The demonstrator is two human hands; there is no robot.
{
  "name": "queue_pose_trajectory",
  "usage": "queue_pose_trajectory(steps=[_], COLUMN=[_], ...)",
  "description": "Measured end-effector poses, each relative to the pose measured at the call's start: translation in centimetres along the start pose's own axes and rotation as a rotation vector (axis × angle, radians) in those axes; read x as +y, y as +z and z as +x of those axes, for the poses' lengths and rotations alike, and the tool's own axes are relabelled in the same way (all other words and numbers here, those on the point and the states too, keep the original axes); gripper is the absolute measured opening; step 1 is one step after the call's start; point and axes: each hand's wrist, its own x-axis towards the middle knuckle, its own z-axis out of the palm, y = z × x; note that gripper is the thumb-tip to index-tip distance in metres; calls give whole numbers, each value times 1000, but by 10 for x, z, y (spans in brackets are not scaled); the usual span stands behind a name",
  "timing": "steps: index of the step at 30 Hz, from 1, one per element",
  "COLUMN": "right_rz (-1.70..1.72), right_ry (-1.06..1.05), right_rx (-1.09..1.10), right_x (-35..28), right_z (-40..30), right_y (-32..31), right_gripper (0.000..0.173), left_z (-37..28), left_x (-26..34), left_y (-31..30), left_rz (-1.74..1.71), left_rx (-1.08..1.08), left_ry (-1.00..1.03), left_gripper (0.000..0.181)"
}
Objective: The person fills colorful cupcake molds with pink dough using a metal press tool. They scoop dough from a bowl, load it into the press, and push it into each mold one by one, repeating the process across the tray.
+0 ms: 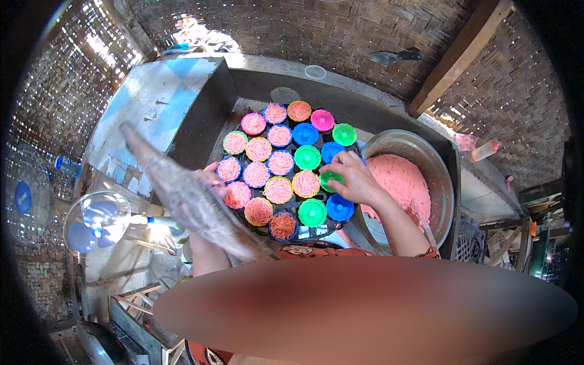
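Observation:
My right hand (353, 179) is over a green fluted plastic cup mould (330, 181), its thumb and fingers apart and bent at the rim. Whether it grips the mould is unclear. Beside a blue-rimmed mould (228, 169) and a pink-rimmed mould (237, 195), both filled with pink strands, is my left hand (212, 178). Its grip is mostly hidden behind a long, tapered greyish thing (191, 191), blurred and close to the camera. More moulds with pink strands fill the left side of the dark rack (292, 211). Bare blue moulds (305, 134), green moulds (307, 158) and a magenta mould (322, 120) stand on the right.
A large metal basin (441, 182) holds pink batter or dough (397, 178) at the right. Raised ledges (356, 86) enclose the work area. A blue-and-white board (150, 109) flanks it at left, with a fan (96, 223) below. Woven walls (319, 32) stand behind.

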Motion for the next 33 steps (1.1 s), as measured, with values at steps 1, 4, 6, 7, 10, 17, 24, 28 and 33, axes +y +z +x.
queue_pose_trajectory(steps=[1,4,6,7,10,17,24,28,33], right_rz=[-14,-43,-32,-29,-51,-96,-49,45,231], right_ry=[2,7,-8,-16,-25,-37,-59,-43,-52], right_rx=[-4,-52,-54,-54,-60,-60,-35,-51,44], right_x=[1,0,2,3,4,8,11,12,2], right_z=[0,8,11,13,20,23,27,28,28], right_y=[3,5,10,12,17,19,22,17,2], right_gripper=[28,27,25,24,20,12,10,11,10], left_z=[-1,-7,-8,-7,-5,-2,-5,-5,-5], left_x=[8,25,28,30,41,37,36,33,32], left_y=[-5,-3,-1,2,9,11,14,15,11], left_rz=[34,182,278,326,348,345,357,321,334], left_rx=[15,132,192,222,212,189,237,255,251], left_ry=[23,128,192,224,208,220,215,218,237], left_gripper=[27,18,23,26,22,21,24,22,22])
